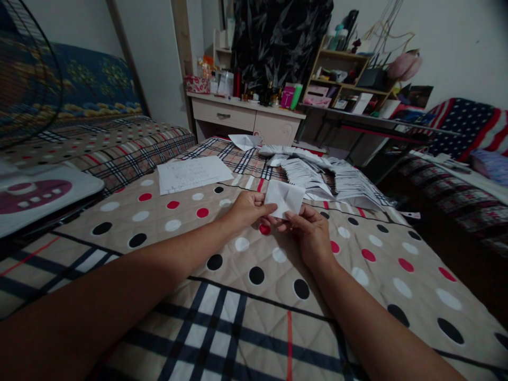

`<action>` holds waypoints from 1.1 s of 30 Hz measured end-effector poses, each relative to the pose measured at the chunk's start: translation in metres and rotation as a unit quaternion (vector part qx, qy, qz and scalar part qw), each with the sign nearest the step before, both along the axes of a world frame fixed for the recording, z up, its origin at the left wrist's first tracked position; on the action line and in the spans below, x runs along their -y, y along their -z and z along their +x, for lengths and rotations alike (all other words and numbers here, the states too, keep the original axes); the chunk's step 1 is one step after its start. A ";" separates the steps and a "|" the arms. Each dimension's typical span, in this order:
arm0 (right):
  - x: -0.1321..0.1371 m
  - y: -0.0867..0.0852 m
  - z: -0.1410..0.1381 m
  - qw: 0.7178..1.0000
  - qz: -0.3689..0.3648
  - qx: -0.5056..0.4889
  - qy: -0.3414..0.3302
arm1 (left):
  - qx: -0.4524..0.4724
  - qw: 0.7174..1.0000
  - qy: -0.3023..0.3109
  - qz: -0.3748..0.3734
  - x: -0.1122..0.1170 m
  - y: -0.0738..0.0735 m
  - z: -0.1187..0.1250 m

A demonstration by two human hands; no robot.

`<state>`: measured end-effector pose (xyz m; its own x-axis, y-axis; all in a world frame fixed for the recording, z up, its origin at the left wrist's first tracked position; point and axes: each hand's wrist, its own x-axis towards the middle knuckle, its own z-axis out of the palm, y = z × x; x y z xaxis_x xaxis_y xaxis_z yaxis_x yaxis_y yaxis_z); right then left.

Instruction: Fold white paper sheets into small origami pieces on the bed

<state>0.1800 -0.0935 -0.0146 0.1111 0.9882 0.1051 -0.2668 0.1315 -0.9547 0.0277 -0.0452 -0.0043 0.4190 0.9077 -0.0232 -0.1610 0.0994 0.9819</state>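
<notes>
A small folded piece of white paper (284, 198) is held just above the quilted bed cover (238, 296), between both hands. My left hand (248, 209) pinches its left edge with thumb and fingers closed. My right hand (309, 233) grips its lower right corner from below, fingers curled. Just behind the paper a long pile of folded white papers (329, 177) lies spread across the cover. A flat white sheet with writing (192, 173) rests to the left of the hands.
A single folded paper shape (245, 141) sits at the bed's far edge. A dresser (246, 119) crowded with bottles stands behind, shelves (341, 79) to its right. A fan base (35, 196) is at left, and a second bed (456, 185) at right.
</notes>
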 end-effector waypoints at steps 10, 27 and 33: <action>0.001 0.001 0.000 0.999 0.025 0.033 -0.019 | -0.038 0.999 -0.002 0.026 -0.004 0.008 -0.001; 0.005 -0.001 0.001 0.976 -0.022 0.151 -0.153 | -0.116 0.967 0.044 0.224 -0.006 -0.008 -0.007; 0.004 0.003 -0.003 0.991 0.011 0.116 -0.065 | -0.005 0.977 -0.105 0.186 -0.002 0.002 0.000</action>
